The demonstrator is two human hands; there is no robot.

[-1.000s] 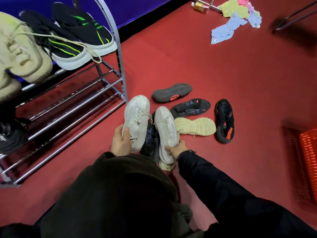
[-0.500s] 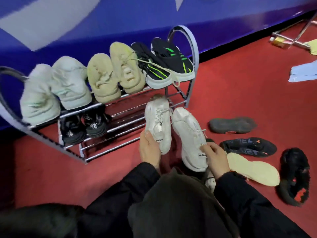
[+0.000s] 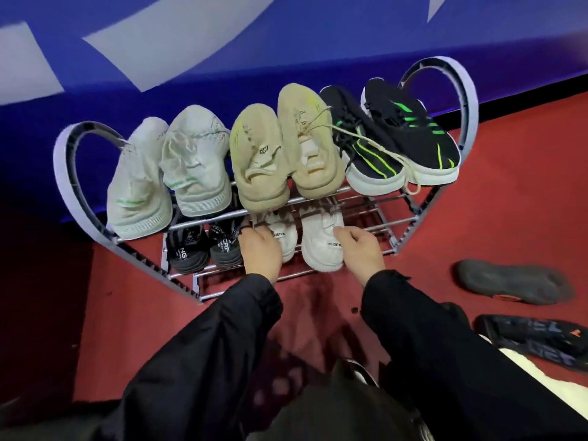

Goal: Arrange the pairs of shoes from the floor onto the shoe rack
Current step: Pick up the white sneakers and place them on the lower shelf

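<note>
Step in hand: seating the white shoes on the lower shelf of the shoe rack (image 3: 410,214). Left hand (image 3: 259,249) grips the left shoe (image 3: 284,238); right hand (image 3: 362,248) pinches the right shoe (image 3: 321,246). Next: release, then fetch the dark shoe (image 3: 509,281) from the floor.

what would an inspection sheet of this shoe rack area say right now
surface: red floor, bare in front of the rack.
job's things: shoe rack; top shelf holds three pairs; lower shelf holds a black pair and the white pair going in.
clutter: dark shoes lying loose on the floor at right.
grippers: left hand on the left white shoe, right hand on the right one.
cables: nothing seen.
surroundings: blue wall behind the rack.
</note>
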